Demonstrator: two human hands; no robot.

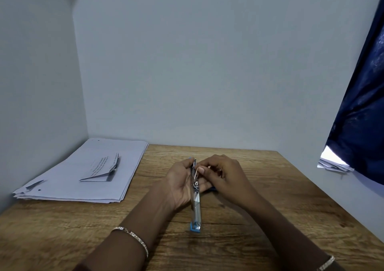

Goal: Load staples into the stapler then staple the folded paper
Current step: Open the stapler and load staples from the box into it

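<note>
On a wooden table (270,198), the left hand (180,184) cradles a stiff, opened metal stapler (195,200) mid-body while the right hand (222,173) pinches small, probably fragile staples (196,172).

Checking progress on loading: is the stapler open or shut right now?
Open. The stapler is swung out long and flat, its metal channel exposed, cradled in the left hand while the right hand works at its far end.

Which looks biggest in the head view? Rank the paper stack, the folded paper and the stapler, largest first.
1. Paper stack, clearly largest.
2. and 3. Folded paper and stapler: unsure, since the stapler is nearer the camera and partly hidden by the hands.
</note>
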